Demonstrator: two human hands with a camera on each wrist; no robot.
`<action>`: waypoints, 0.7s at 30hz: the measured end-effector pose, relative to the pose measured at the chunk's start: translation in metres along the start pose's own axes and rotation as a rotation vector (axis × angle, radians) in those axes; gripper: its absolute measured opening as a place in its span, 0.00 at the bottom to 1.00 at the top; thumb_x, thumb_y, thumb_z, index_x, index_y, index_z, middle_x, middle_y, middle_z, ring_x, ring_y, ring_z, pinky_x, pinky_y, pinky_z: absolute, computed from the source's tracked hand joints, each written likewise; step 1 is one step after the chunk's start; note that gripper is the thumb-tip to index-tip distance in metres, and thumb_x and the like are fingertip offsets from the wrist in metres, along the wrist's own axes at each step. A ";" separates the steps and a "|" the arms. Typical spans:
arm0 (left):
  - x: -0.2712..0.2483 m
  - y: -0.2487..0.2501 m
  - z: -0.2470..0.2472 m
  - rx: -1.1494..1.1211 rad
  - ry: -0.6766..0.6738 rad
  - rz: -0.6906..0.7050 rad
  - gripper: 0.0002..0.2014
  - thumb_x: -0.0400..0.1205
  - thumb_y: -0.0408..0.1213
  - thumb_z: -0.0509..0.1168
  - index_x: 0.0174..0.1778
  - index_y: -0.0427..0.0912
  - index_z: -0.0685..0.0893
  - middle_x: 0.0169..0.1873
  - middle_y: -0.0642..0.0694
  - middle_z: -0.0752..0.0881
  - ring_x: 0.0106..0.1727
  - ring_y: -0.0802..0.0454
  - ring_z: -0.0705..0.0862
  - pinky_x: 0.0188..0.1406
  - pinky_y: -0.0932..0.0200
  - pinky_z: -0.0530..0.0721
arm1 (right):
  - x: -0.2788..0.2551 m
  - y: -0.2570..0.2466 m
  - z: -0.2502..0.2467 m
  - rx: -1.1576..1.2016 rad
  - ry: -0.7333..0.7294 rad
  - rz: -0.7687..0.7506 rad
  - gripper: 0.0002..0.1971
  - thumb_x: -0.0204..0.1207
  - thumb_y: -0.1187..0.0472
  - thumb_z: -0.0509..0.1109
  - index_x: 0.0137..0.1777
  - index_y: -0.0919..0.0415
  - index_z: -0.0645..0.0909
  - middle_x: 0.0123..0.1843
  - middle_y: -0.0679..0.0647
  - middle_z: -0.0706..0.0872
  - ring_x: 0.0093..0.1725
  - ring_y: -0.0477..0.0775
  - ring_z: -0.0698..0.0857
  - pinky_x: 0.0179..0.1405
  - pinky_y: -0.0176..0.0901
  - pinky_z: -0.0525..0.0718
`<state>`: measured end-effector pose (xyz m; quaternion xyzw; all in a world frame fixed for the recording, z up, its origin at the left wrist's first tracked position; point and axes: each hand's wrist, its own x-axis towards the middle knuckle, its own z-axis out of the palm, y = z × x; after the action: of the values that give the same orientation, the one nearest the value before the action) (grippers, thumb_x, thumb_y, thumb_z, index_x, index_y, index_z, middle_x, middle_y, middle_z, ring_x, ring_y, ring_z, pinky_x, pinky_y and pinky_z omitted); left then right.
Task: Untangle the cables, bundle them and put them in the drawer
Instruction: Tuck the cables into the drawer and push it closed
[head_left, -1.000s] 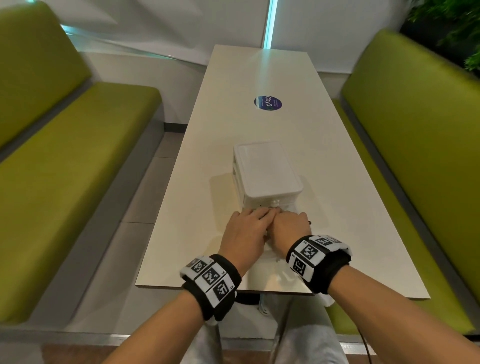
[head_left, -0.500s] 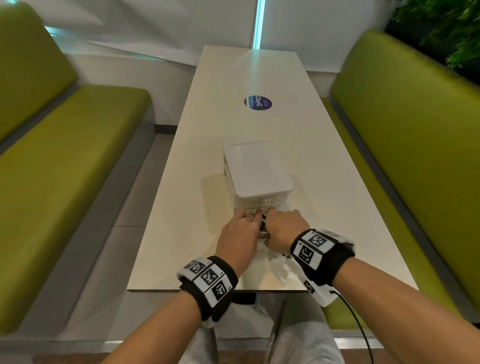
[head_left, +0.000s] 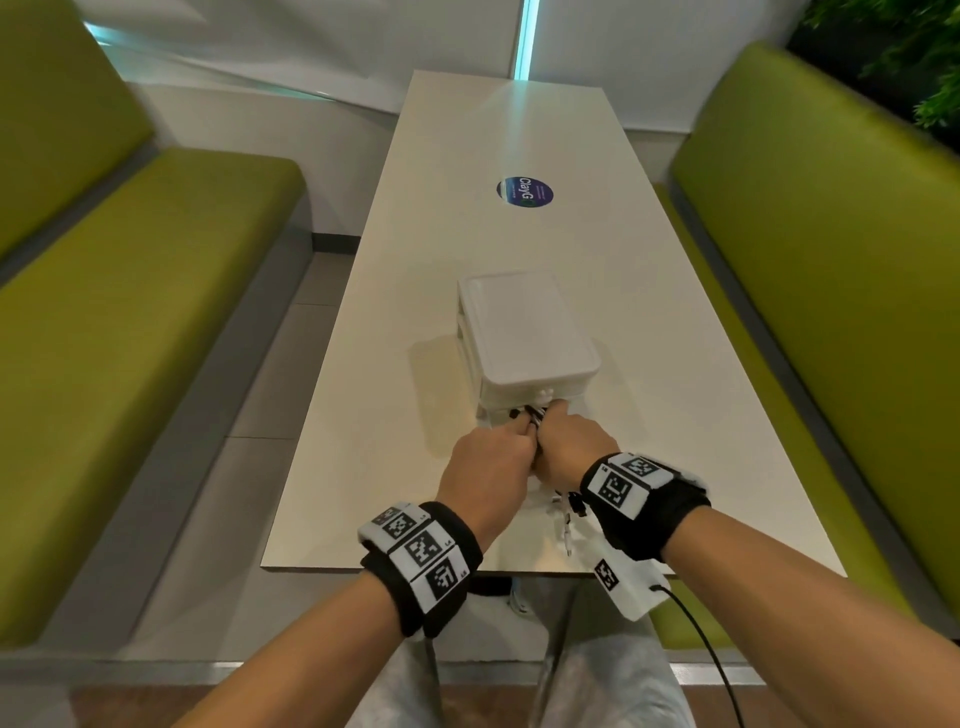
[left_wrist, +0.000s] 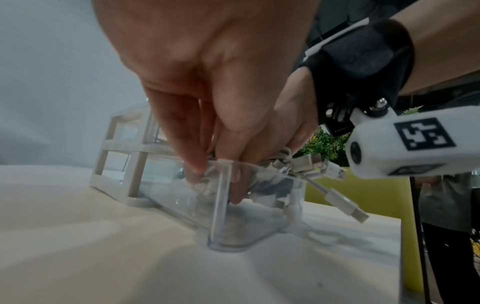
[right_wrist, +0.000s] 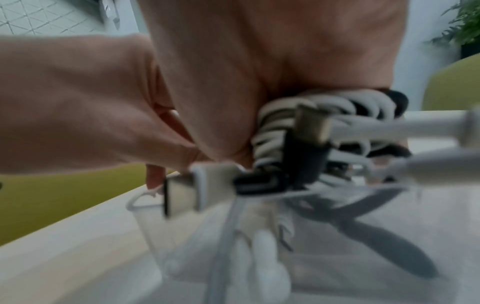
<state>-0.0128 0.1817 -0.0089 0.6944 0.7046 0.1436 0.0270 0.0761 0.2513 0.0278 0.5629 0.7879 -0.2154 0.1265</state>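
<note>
A white drawer unit (head_left: 524, 338) stands mid-table, its clear lower drawer (left_wrist: 233, 205) pulled out toward me. Both hands meet right over that open drawer. My right hand (head_left: 553, 423) grips a coiled bundle of white and black cables (right_wrist: 324, 115), fingers wrapped round it. My left hand (head_left: 511, 434) reaches its fingertips (left_wrist: 197, 162) down past the drawer's rim and pinches the same cable bundle (left_wrist: 280, 162). Several plug ends stick out; one white USB plug (left_wrist: 358, 216) hangs over the drawer's side. Loose ends (head_left: 569, 512) trail under my right wrist.
The long white table (head_left: 519, 130) carries a round dark sticker (head_left: 524, 192) beyond the unit. Green benches (head_left: 130, 312) run along both sides. The table's near edge (head_left: 519, 571) lies just under my wrists. A black wire (head_left: 701, 639) hangs from the right wrist device.
Both hands have drawn back a little from the unit's front. The cable bundle now shows between them, and loose plug ends have appeared under the right wrist.
</note>
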 end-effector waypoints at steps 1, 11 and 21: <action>0.000 0.000 0.001 0.022 0.001 -0.001 0.16 0.83 0.34 0.61 0.66 0.48 0.82 0.51 0.51 0.86 0.40 0.45 0.85 0.32 0.56 0.71 | 0.002 -0.001 0.001 0.007 -0.015 0.003 0.25 0.77 0.53 0.68 0.67 0.65 0.64 0.59 0.62 0.83 0.58 0.65 0.84 0.57 0.56 0.81; 0.010 -0.003 -0.008 0.091 -0.013 0.056 0.07 0.82 0.37 0.64 0.53 0.46 0.85 0.47 0.51 0.88 0.38 0.43 0.87 0.30 0.55 0.74 | 0.006 0.006 -0.007 -0.021 -0.084 -0.062 0.36 0.76 0.50 0.71 0.74 0.70 0.60 0.59 0.58 0.85 0.58 0.60 0.85 0.45 0.43 0.78; 0.017 -0.008 -0.003 0.140 -0.013 0.106 0.10 0.82 0.37 0.65 0.57 0.45 0.84 0.52 0.52 0.88 0.37 0.44 0.87 0.29 0.55 0.71 | 0.012 0.005 0.000 0.030 -0.048 0.017 0.32 0.76 0.52 0.71 0.71 0.67 0.60 0.59 0.61 0.84 0.56 0.62 0.85 0.44 0.45 0.78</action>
<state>-0.0216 0.1976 -0.0049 0.7318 0.6750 0.0907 -0.0247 0.0774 0.2625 0.0219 0.5661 0.7766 -0.2393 0.1388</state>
